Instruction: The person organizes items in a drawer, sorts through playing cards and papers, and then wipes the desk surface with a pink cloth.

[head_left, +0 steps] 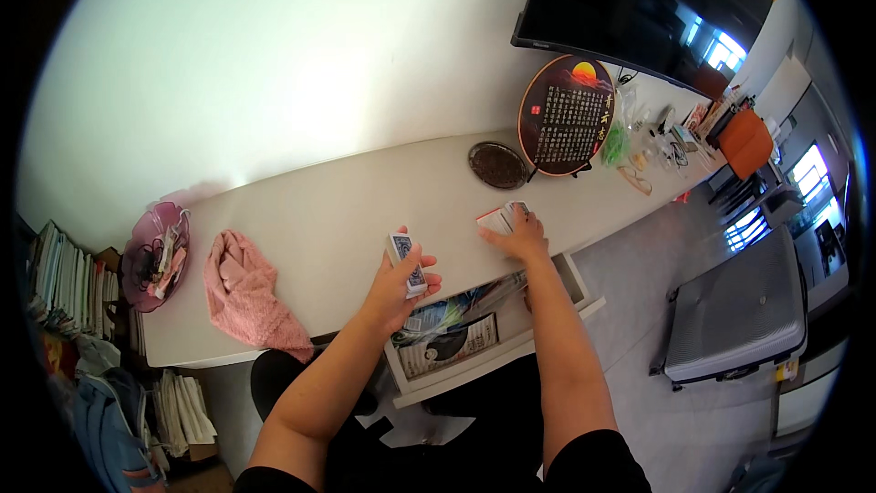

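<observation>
In my left hand (392, 292) is a deck of playing cards (407, 263), its blue patterned back facing up. The fingers wrap round the sides of the deck, above the front edge of the table. My right hand (524, 237) is farther right, over the tabletop. Its thumb and fingers grip a small flat white card box (497, 220) with a red edge; the hand partly hides it. Under my forearms an open drawer (516, 345) sticks out of the table, with a dark printed packet (452, 345) inside.
A pink cloth (245, 283) and a purple bowl (146, 260) of small items occupy the table's left end. Toward the back right stand a dark oval tray (497, 165) and a round plaque (566, 119) beneath a screen (648, 9). A grey suitcase (737, 306) is on the floor at right.
</observation>
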A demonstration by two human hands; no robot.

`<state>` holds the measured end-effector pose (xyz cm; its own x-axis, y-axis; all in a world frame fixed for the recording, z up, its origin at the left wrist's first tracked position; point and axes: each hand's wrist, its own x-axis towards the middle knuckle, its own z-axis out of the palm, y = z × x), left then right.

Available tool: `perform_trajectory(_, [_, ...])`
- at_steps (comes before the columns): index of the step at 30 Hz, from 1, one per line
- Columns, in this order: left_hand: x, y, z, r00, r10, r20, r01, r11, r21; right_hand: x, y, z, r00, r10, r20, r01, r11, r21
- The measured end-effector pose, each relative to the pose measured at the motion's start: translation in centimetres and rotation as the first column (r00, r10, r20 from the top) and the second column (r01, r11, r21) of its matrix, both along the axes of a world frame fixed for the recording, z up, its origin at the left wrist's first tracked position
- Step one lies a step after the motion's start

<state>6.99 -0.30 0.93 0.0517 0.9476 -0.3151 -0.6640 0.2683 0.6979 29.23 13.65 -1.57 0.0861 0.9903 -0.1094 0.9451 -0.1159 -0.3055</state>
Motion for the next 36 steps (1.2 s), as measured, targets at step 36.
perform_trajectory(36, [2.0,1.0,-3.5,0.952,0.052,0.301,0.007,0.982,-0.191,-2.5,-3.5,-1.2,0.993,0.102,0.054,-0.112,0.959,0.261])
